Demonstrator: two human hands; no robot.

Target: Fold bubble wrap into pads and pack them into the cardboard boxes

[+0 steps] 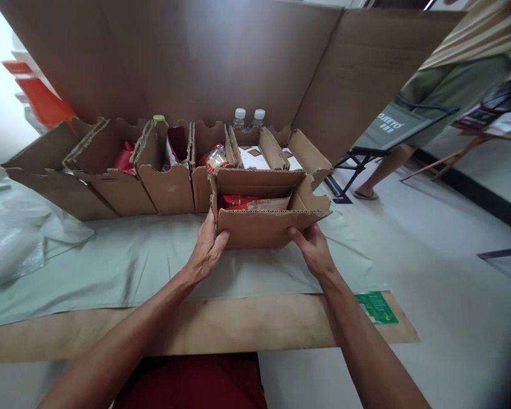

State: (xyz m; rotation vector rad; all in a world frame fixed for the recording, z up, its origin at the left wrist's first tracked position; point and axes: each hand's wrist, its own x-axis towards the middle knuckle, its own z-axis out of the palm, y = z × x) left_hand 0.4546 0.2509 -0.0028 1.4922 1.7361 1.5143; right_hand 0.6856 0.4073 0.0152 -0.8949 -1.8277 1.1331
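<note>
Between my two hands is an open-topped cardboard box [259, 229], set in front of a row of similar boxes. My left hand [206, 250] grips its left end, thumb on the front wall. At the right end, my right hand [313, 247] has its thumb on the front and its fingers behind the corner. Inside lies a red and pale packet [255, 203], partly hidden by the front wall. Behind it, the row of cardboard boxes [166, 190] holds a red packet [125, 159], a clear-and-red wrapped package [216, 158] and white patterned boxes [254, 159].
A tall cardboard panel [204, 62] stands behind the row, with two clear bottles [239, 118] before it. Crumpled clear plastic [17, 250] lies left on the pale green cloth [153, 261]. To the right are a folding chair [378, 128] and a person's leg [383, 170].
</note>
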